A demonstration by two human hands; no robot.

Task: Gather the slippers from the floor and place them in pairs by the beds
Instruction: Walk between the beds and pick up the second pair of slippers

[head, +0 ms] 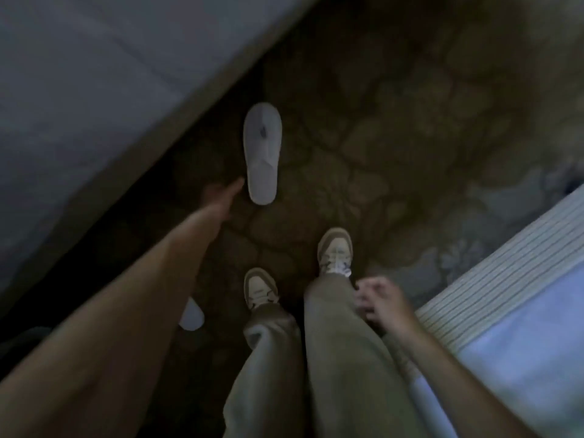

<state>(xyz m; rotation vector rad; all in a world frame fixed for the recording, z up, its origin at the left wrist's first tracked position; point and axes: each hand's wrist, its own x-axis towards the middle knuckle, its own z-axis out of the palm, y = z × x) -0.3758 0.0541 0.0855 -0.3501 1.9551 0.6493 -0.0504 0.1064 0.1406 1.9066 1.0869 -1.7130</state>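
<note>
A white slipper (pixel 262 153) lies on the dark patterned carpet beside the bed at the left (pixel 94 105). My left hand (pixel 221 200) is stretched out toward it, fingers extended, its fingertips just left of the slipper's near end and holding nothing. A second white slipper (pixel 191 316) peeks out from under my left forearm, mostly hidden. My right hand (pixel 379 300) hangs by my right leg with fingers loosely curled and nothing in them.
My two feet in beige sneakers (pixel 335 251) stand on the carpet between the beds. A second bed with a striped cover (pixel 493 279) fills the lower right. Open carpet (pixel 410 121) stretches ahead.
</note>
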